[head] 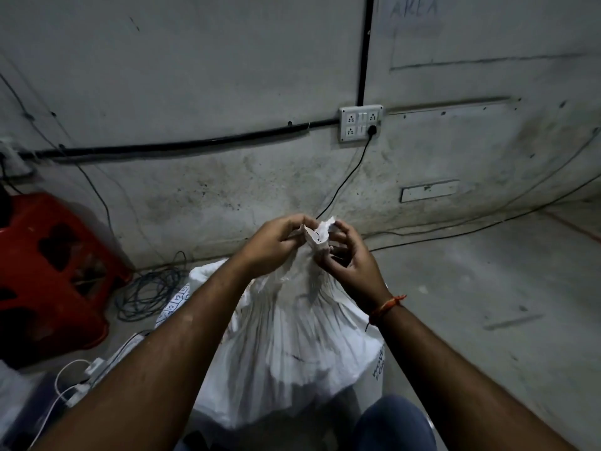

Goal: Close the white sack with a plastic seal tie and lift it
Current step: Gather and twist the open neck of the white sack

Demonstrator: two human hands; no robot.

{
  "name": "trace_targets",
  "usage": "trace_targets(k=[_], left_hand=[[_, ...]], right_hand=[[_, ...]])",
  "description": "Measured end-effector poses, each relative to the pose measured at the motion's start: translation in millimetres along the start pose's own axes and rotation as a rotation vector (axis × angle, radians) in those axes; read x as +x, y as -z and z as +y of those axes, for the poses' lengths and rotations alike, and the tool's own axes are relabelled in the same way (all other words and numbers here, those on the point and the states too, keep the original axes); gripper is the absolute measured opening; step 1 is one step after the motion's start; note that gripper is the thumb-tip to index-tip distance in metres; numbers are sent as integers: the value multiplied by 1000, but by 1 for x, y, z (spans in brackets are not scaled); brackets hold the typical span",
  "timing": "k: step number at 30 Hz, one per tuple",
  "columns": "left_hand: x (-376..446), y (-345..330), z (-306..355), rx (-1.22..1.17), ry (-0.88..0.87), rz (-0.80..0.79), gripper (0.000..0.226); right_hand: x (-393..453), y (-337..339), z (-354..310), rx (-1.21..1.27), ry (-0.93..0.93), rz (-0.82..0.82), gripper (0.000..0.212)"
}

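A white woven sack point(292, 336) stands on the floor in front of me, its top gathered into a pleated neck point(317, 237). My left hand point(276, 244) grips the bunched neck from the left. My right hand point(353, 258) is closed around the neck from the right, fingers curled at the gather. A thin dark strand shows between my right fingers; I cannot tell whether it is the seal tie. An orange thread band circles my right wrist.
A red plastic stool point(48, 271) lies at the left beside a coil of dark cable point(153, 288). A wall socket point(360, 122) with a plugged black cord sits on the grey wall behind. White chargers and cords point(78, 382) lie at lower left. My knee point(393, 424) is below.
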State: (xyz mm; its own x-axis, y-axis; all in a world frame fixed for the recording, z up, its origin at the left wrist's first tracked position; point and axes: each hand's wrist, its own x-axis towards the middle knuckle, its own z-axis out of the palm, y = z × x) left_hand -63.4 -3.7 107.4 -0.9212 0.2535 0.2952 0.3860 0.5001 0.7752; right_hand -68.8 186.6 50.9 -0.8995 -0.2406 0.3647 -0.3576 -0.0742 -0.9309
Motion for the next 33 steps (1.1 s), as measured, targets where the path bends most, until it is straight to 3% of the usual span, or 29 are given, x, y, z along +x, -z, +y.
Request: trace_targets(k=[2, 5, 9, 12, 14, 17, 19, 23, 27, 33], left_hand=[[5, 3, 8, 9, -14, -2, 28], [15, 10, 22, 105, -63, 98, 29], [24, 19, 40, 177, -105, 212, 47], [28, 25, 45, 256, -138, 8, 75], [29, 29, 48, 312, -192, -114, 81], [27, 30, 52, 310, -240, -190, 61], [24, 28, 52, 283, -184, -203, 39], [16, 26, 39, 376, -165, -173, 14], [9, 35, 12, 493, -164, -104, 25], [-7, 45, -7, 283, -51, -115, 21]], right_hand=[[12, -1, -7, 75, 13, 1, 55], [26, -2, -23, 199, 19, 0, 22], [42, 0, -43, 328, 44, 25, 21], [45, 0, -59, 370, 22, -13, 17], [44, 4, -62, 321, 23, -75, 13], [36, 15, -63, 271, 34, -157, 14], [29, 21, -58, 283, 38, -177, 19], [17, 29, -41, 339, -4, -113, 34], [8, 41, -33, 468, -99, -35, 41], [2, 56, -29, 476, -135, 30, 27]])
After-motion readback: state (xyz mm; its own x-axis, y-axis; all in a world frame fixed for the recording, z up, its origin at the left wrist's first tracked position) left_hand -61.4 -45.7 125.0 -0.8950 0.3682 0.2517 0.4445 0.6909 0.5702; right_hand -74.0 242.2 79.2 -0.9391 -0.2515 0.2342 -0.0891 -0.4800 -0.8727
